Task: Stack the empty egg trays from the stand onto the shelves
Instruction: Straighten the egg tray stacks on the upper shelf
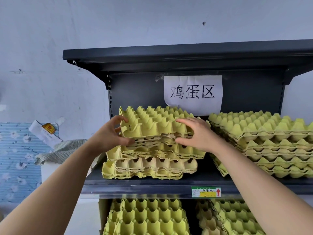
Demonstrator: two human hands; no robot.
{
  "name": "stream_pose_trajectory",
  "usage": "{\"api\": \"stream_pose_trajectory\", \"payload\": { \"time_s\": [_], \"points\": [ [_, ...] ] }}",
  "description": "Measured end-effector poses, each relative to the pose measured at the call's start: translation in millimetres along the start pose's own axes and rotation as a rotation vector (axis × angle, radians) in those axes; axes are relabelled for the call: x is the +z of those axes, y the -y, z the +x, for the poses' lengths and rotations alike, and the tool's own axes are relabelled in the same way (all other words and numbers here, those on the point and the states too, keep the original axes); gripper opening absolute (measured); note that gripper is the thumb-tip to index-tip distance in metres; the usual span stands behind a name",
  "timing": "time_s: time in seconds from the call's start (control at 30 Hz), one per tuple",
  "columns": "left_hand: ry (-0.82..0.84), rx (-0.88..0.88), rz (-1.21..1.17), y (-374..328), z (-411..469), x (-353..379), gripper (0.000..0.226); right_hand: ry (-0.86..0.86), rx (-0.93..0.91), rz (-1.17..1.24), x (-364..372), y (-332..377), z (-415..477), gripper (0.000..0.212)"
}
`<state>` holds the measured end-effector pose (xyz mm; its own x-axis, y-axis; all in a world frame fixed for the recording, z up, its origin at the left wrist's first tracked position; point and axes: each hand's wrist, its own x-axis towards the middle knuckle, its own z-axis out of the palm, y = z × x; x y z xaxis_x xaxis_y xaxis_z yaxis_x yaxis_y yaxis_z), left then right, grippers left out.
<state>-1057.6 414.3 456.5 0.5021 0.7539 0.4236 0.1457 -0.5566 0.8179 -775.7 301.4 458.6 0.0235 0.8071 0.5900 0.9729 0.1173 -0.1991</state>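
Left hand grips the left edge of the top egg trays, fingers curled over the upper rim and thumb tucked beneath. The right hand clamps the front right corner of the same trays, fingers spread over the cups and thumb below. These yellow-green trays, a few nested together, sit at the top of the left stack on the middle shelf; whether their full weight rests on it is unclear. The stack beneath is uneven, its edges out of line. A second, neater stack stands just beside it on the right. A paper sign with handwritten characters is taped to the dark back panel, and a price label is fixed to the shelf's front lip. More trays fill the level below.
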Motion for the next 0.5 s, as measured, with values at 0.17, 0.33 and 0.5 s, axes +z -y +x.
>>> {"api": "stream_pose_trajectory", "payload": {
  "time_s": [0.17, 0.33, 0.5],
  "points": [
    [0.006, -0.005, -0.016, 8.2, 2.3, -4.6, 0.061, -0.109, 0.006, 0.007, 2.6, 7.9, 5.5, 0.056],
    [-0.015, 0.019, -0.035, 8.9, 10.2, -11.7, 0.072, -0.281, 0.009, -0.018, -0.4, 21.7, 4.7, 0.051],
    [-0.039, 0.004, -0.004, 22.6, 17.0, 5.7, 0.072, -0.254, 0.068, -0.082, 18.2, 22.9, 1.2, 0.054]
  ]
}}
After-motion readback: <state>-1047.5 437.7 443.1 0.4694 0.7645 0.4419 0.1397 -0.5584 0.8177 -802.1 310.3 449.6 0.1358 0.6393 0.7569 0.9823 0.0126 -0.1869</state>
